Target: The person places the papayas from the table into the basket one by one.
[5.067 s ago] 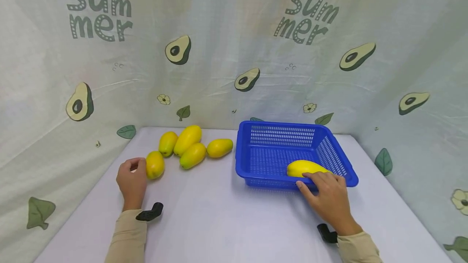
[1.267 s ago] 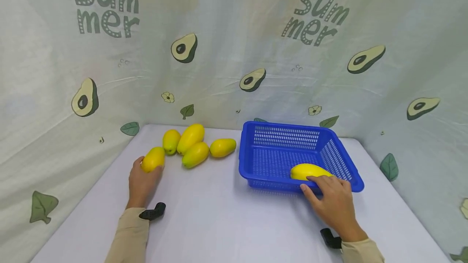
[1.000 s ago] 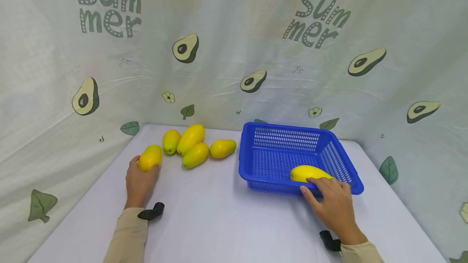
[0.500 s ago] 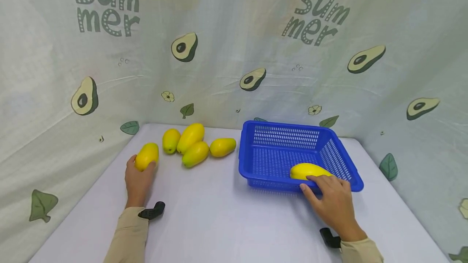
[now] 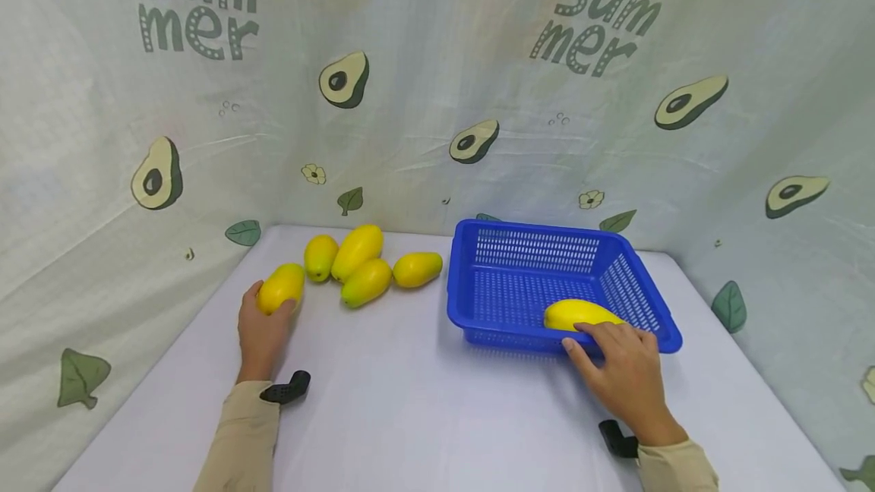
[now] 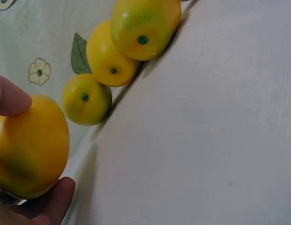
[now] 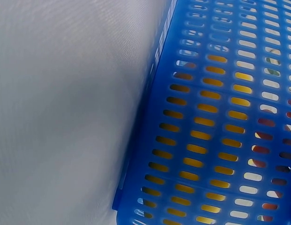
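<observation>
In the head view my left hand [image 5: 263,332] grips a yellow mango [image 5: 281,288] at the left of the table. The left wrist view shows a thumb [image 6: 11,97] on top of this mango [image 6: 35,145] and fingers beneath it. My right hand [image 5: 625,374] holds the near rim of a blue basket [image 5: 506,331], fingers over the rim and thumb outside. Just behind those fingers, another yellow mango [image 5: 577,313] lies inside the basket. Through the slotted wall [image 7: 182,140] in the right wrist view, yellow shows; the right fingertips are mostly hidden.
Several yellow-green mangoes, one large mango [image 5: 358,251] among them, lie close together at the back left of the white table [image 5: 410,401]. A printed cloth [image 5: 410,59] hangs behind the table and along both sides.
Five seconds ago my left hand was beside the mango with fingers bunched; now it grips it. The mango shifted slightly left, then a little back right. My right hand stays at the basket rim.
</observation>
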Tool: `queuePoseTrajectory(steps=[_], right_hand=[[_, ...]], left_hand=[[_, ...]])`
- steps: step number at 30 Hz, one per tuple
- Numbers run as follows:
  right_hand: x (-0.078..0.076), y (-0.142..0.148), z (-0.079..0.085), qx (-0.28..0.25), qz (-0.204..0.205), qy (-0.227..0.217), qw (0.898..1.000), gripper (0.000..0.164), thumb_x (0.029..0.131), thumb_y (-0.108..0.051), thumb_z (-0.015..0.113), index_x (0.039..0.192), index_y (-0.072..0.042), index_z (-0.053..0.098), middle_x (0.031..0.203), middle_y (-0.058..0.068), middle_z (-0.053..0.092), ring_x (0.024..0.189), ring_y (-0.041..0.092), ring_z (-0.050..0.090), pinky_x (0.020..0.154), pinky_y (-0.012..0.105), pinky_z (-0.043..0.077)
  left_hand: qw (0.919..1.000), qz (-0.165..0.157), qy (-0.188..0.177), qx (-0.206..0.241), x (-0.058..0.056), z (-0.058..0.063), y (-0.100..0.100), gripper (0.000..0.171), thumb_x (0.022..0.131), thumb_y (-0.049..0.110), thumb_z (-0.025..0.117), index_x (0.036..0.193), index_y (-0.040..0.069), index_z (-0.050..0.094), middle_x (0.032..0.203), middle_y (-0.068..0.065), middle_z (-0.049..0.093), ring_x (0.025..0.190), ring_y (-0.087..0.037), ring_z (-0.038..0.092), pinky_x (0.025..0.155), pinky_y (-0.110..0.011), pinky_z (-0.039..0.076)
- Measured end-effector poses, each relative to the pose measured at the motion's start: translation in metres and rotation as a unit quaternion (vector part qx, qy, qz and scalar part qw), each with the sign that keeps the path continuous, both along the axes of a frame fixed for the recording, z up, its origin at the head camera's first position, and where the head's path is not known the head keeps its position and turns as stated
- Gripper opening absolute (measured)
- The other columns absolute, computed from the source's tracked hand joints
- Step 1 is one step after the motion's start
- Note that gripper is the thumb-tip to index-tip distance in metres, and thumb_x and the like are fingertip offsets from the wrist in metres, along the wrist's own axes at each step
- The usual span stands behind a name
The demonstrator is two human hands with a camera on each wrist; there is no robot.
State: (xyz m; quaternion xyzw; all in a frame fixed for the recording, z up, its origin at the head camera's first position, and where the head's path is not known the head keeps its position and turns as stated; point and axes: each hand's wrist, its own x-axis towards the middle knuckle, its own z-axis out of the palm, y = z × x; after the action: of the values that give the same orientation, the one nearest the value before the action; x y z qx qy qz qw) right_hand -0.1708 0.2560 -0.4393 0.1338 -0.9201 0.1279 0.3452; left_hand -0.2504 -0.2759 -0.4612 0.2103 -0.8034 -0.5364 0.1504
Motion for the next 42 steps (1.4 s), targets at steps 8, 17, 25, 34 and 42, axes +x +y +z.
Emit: queuePoseTrajectory(steps=[8, 17, 25, 34, 42], right_hand=[[-0.0008, 0.0012, -0.0017, -0.004, 0.003, 0.002, 1.0, 0.039, 0.083, -0.036, 0.076, 0.107, -0.006, 0.073, 0.098, 0.013, 0.071, 0.097, 0.036, 0.06, 0.084, 0.054, 0.034], [-0.0029, 0.0017, 0.0027, -0.004, 0.003, 0.004, 1.0, 0.039, 0.083, -0.035, 0.076, 0.107, -0.006, 0.072, 0.098, 0.014, 0.071, 0.097, 0.037, 0.061, 0.084, 0.056, 0.035], [-0.0014, 0.0017, 0.0005, -0.008, 0.001, -0.003, 1.0, 0.038, 0.082, -0.035, 0.077, 0.107, -0.006, 0.072, 0.098, 0.014, 0.071, 0.097, 0.037, 0.06, 0.084, 0.056, 0.034], [-0.0045, 0.0038, -0.0014, -0.008, 0.009, 0.007, 1.0, 0.039, 0.082, -0.036, 0.077, 0.107, -0.006, 0.073, 0.098, 0.013, 0.071, 0.097, 0.037, 0.061, 0.085, 0.056, 0.035], [-0.0034, 0.0024, -0.0002, -0.008, 0.009, 0.006, 1.0, 0.038, 0.082, -0.036, 0.077, 0.107, -0.007, 0.073, 0.098, 0.013, 0.071, 0.096, 0.037, 0.061, 0.082, 0.056, 0.035]], left_hand=[[0.9999, -0.002, 0.012, -0.006, -0.0011, -0.0015, 0.0004, 0.076, 0.098, 0.028, 0.059, 0.161, 0.012, 0.018, 0.161, -0.017, 0.025, 0.141, -0.039, 0.029, 0.117, -0.058, 0.02], [1.0, 0.002, 0.008, 0.002, -0.0053, -0.0011, 0.0025, 0.077, 0.097, 0.027, 0.06, 0.161, 0.015, 0.019, 0.16, -0.016, 0.026, 0.141, -0.037, 0.03, 0.117, -0.057, 0.021], [1.0, 0.005, 0.002, -0.004, -0.0061, -0.0029, 0.0024, 0.077, 0.097, 0.028, 0.061, 0.16, 0.013, 0.02, 0.157, -0.018, 0.029, 0.14, -0.038, 0.031, 0.117, -0.057, 0.021], [1.0, 0.004, 0.002, -0.002, -0.004, -0.0037, 0.001, 0.077, 0.098, 0.03, 0.06, 0.16, 0.013, 0.019, 0.161, -0.015, 0.026, 0.142, -0.037, 0.029, 0.117, -0.057, 0.02], [0.9999, -0.003, 0.011, 0.011, -0.0028, -0.0001, 0.0007, 0.076, 0.099, 0.032, 0.058, 0.161, 0.014, 0.018, 0.162, -0.012, 0.025, 0.143, -0.035, 0.028, 0.118, -0.055, 0.019]])
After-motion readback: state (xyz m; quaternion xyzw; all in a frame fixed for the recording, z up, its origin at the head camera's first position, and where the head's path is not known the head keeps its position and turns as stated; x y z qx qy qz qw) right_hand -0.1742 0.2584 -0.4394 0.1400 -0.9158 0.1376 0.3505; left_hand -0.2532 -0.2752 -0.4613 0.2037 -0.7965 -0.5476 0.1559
